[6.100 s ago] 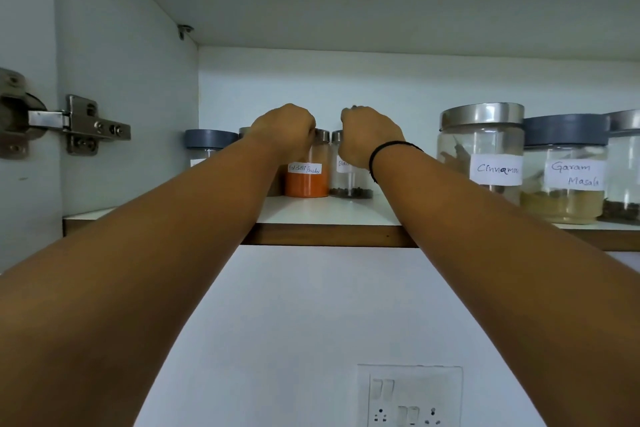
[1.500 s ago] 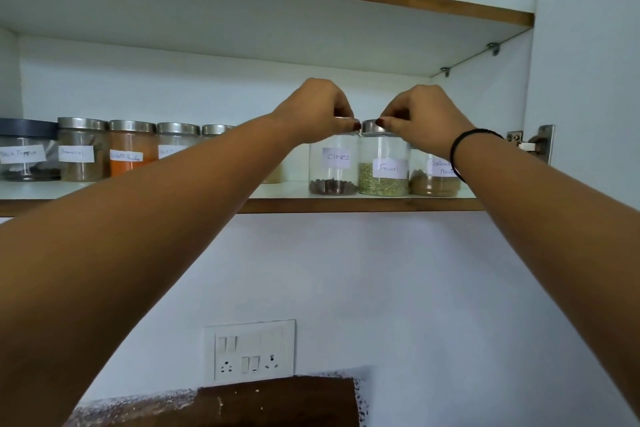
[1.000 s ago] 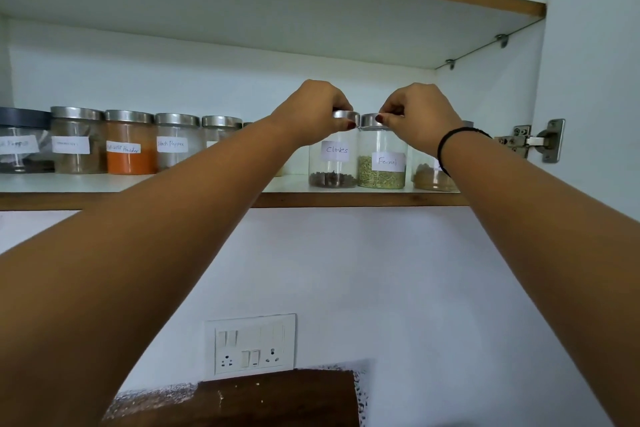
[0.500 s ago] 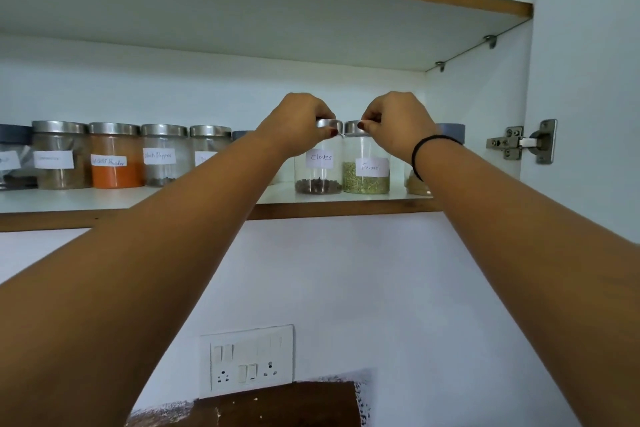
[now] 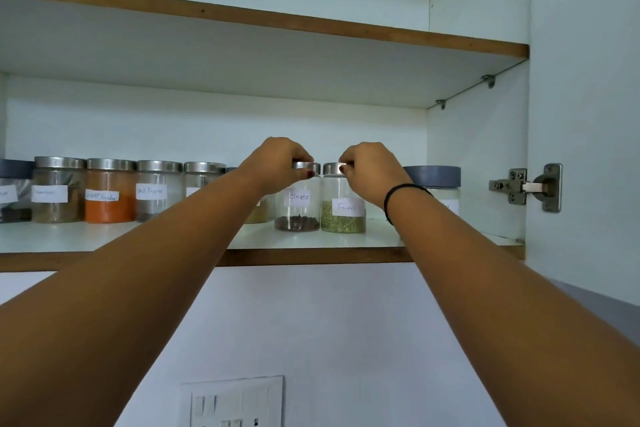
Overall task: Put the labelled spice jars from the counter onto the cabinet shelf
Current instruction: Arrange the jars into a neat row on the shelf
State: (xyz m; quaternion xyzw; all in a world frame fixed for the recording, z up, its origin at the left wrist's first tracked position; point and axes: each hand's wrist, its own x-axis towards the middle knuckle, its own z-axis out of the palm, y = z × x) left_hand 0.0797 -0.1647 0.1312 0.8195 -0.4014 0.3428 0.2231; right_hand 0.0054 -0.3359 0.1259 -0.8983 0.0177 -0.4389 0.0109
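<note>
Fingers (image 5: 300, 163) of the left hand (image 5: 277, 163) are curled over the steel lid of the cloves jar (image 5: 298, 210), which is pinched from above between thumb and fingertips. Same grip on the other side: the fennel jar (image 5: 343, 215) is held by its lid in the curled fingers (image 5: 347, 166) of the right hand (image 5: 370, 173). A black wristband (image 5: 398, 194) is worn on that wrist.

Both jars are set upright on the cabinet shelf (image 5: 311, 255), near its front edge, labels facing out. They are side by side and appear to touch, though the gap is hard to judge at this angle.

Further left, a row of steel-lidded jars is lined up toward the back, among them an orange powder jar (image 5: 110, 198) and a black pepper jar (image 5: 157, 192). A grey-lidded jar (image 5: 440, 191) is partly hidden behind the right wrist. A door hinge (image 5: 526, 185) is seen at far right, a switch plate (image 5: 235, 402) on the wall below.
</note>
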